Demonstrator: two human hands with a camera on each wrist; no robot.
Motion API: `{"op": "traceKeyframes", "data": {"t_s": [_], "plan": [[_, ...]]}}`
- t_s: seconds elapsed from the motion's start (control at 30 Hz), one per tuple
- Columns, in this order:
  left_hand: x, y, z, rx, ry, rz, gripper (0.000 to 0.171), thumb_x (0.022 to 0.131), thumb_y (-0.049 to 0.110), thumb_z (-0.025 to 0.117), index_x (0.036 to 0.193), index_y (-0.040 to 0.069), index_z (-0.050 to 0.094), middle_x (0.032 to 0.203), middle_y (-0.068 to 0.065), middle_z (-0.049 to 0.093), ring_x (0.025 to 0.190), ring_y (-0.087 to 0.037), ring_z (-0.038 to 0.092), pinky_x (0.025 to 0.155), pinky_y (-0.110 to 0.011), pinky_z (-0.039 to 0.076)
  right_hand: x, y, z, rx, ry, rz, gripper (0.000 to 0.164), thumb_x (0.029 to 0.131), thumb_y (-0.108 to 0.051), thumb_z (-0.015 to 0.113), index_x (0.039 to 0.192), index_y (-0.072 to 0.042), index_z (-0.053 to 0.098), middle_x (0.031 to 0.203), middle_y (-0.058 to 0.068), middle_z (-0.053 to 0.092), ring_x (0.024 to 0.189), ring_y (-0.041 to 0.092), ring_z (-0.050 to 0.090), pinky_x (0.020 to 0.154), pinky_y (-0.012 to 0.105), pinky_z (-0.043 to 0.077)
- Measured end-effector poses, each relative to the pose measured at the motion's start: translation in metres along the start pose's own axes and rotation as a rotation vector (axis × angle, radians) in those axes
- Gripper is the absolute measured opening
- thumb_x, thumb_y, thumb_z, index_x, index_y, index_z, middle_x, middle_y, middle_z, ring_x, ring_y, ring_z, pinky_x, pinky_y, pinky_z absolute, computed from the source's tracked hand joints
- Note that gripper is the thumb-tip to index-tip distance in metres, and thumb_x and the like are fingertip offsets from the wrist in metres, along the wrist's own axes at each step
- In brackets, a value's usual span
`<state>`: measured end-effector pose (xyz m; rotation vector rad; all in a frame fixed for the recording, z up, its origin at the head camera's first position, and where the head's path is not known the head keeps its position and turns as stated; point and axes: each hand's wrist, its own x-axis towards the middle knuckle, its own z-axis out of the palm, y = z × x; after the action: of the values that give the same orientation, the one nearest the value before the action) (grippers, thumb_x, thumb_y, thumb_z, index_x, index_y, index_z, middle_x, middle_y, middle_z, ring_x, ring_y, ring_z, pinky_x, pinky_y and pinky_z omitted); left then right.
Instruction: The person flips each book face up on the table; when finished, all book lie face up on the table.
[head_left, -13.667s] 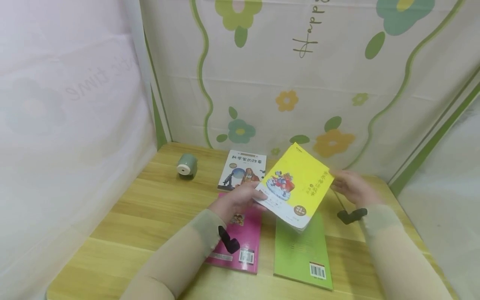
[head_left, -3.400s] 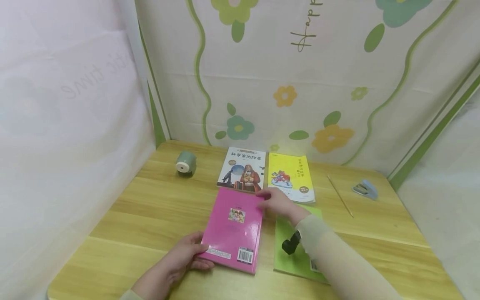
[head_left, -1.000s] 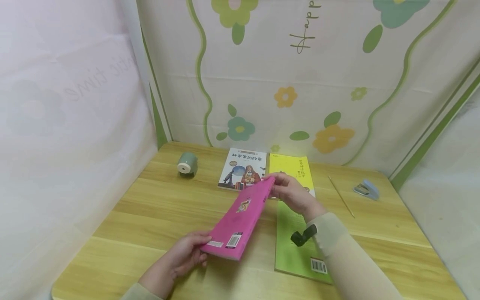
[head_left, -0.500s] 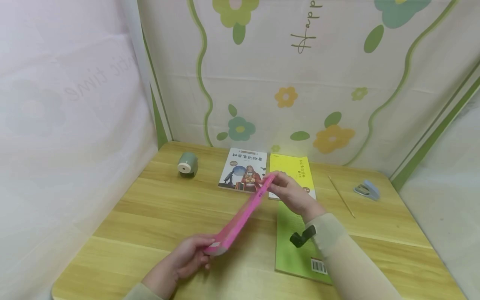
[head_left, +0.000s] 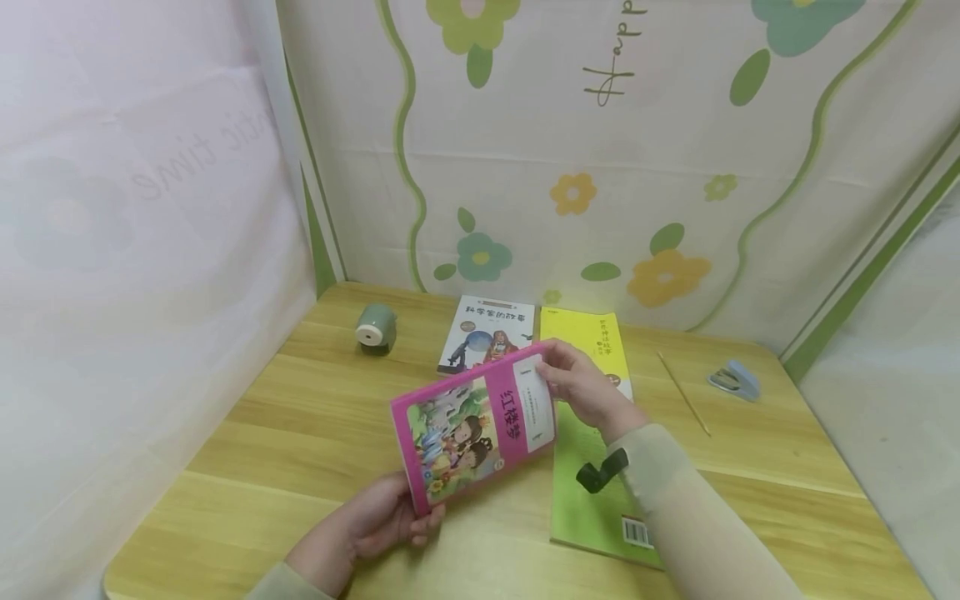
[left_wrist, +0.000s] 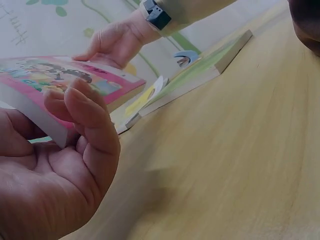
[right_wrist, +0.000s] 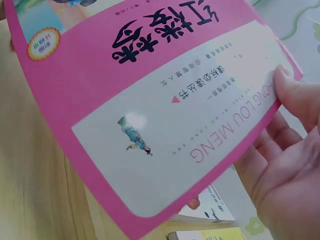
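Holding the pink book (head_left: 465, 437) tilted above the table (head_left: 300, 450), left of the green book (head_left: 585, 521), I have its long axis slanting from my left hand (head_left: 381, 517), gripping the near left corner, to my right hand (head_left: 588, 387), pinching the far right end; both touch it, so neither is nearer.

Flower-printed white cloth (head_left: 495, 125), pale wooden table (head_left: 300, 425)
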<state>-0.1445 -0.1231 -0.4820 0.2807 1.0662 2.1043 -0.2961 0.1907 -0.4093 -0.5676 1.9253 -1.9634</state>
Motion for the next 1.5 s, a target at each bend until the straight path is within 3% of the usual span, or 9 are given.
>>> {"op": "traceKeyframes", "data": {"t_s": [0.27, 0.47, 0.57, 0.73, 0.9, 1.0, 1.13, 1.3, 1.5], "plan": [[0.000, 0.005, 0.003, 0.069, -0.075, -0.028, 0.053, 0.109, 0.035, 0.023, 0.149, 0.004, 0.039, 0.108, -0.034, 0.064, 0.092, -0.034, 0.070, 0.085, -0.050, 0.056, 0.003, 0.006, 0.001, -0.023, 0.048, 0.061, 0.027, 0.099, -0.009, 0.057, 0.125, -0.004, 0.057, 0.109, 0.014, 0.059, 0.094, 0.026, 0.062, 0.079, 0.042, 0.057], [-0.003, 0.008, 0.005, 0.157, 0.064, 0.013, 0.056, 0.107, 0.031, 0.037, 0.152, -0.002, 0.026, 0.126, -0.027, 0.058, 0.106, -0.039, 0.064, 0.088, -0.051, 0.054, 0.003, 0.010, 0.003, -0.054, 0.056, 0.122, 0.027, 0.099, -0.008, 0.056, 0.126, -0.003, 0.056, 0.108, 0.017, 0.059, 0.091, 0.027, 0.064, 0.075, 0.041, 0.059], [-0.004, 0.010, 0.004, 0.174, 0.121, 0.041, 0.055, 0.107, 0.030, 0.036, 0.150, -0.002, 0.029, 0.124, -0.022, 0.060, 0.101, -0.033, 0.064, 0.082, -0.044, 0.055, 0.004, 0.010, 0.004, -0.070, 0.056, 0.138, 0.026, 0.100, -0.009, 0.056, 0.125, -0.003, 0.056, 0.109, 0.017, 0.059, 0.091, 0.028, 0.065, 0.075, 0.041, 0.059], [-0.006, 0.017, -0.001, 0.146, 0.206, 0.112, 0.049, 0.109, 0.037, 0.028, 0.138, 0.005, 0.051, 0.102, -0.015, 0.068, 0.077, -0.020, 0.062, 0.067, -0.028, 0.055, 0.003, 0.010, 0.004, -0.096, 0.050, 0.165, 0.026, 0.099, -0.009, 0.057, 0.124, -0.004, 0.057, 0.108, 0.019, 0.062, 0.088, 0.028, 0.066, 0.072, 0.039, 0.059], [-0.010, 0.030, -0.004, 0.183, 0.241, 0.164, 0.064, 0.106, 0.052, 0.020, 0.119, 0.008, 0.064, 0.090, -0.012, 0.070, 0.068, -0.018, 0.063, 0.063, -0.028, 0.055, 0.001, 0.010, 0.002, -0.123, 0.014, 0.212, 0.028, 0.098, -0.011, 0.059, 0.126, -0.005, 0.058, 0.111, 0.017, 0.062, 0.090, 0.029, 0.066, 0.075, 0.041, 0.059], [-0.010, 0.036, -0.004, 0.289, 0.252, 0.184, 0.067, 0.106, 0.051, 0.022, 0.118, -0.001, 0.063, 0.090, -0.016, 0.071, 0.066, -0.020, 0.066, 0.061, -0.030, 0.057, 0.001, 0.011, 0.001, -0.148, -0.018, 0.225, 0.029, 0.097, -0.013, 0.061, 0.125, -0.006, 0.059, 0.110, 0.018, 0.061, 0.091, 0.030, 0.066, 0.075, 0.042, 0.059], [-0.010, 0.042, -0.001, 0.492, 0.285, 0.174, 0.054, 0.108, 0.037, 0.035, 0.124, -0.008, 0.060, 0.090, -0.022, 0.070, 0.062, -0.021, 0.067, 0.058, -0.034, 0.059, 0.001, 0.011, 0.002, -0.170, -0.048, 0.231, 0.029, 0.096, -0.015, 0.063, 0.124, -0.007, 0.060, 0.109, 0.018, 0.061, 0.091, 0.031, 0.066, 0.074, 0.043, 0.059], [-0.006, 0.048, 0.006, 0.692, 0.315, 0.074, 0.044, 0.099, 0.031, 0.059, 0.124, -0.005, 0.061, 0.086, -0.018, 0.070, 0.059, -0.022, 0.065, 0.054, -0.035, 0.058, 0.001, 0.010, 0.006, -0.183, -0.086, 0.246, 0.030, 0.095, -0.018, 0.065, 0.123, -0.009, 0.061, 0.110, 0.018, 0.061, 0.092, 0.031, 0.066, 0.075, 0.042, 0.058], [0.002, 0.056, 0.013, 0.843, 0.243, -0.017, 0.051, 0.094, 0.030, 0.067, 0.135, 0.002, 0.055, 0.084, -0.012, 0.071, 0.053, -0.020, 0.062, 0.045, -0.034, 0.055, 0.003, 0.012, 0.010, -0.171, -0.128, 0.261, 0.031, 0.096, -0.017, 0.065, 0.125, -0.008, 0.059, 0.112, 0.018, 0.062, 0.093, 0.031, 0.066, 0.075, 0.042, 0.059]]}}
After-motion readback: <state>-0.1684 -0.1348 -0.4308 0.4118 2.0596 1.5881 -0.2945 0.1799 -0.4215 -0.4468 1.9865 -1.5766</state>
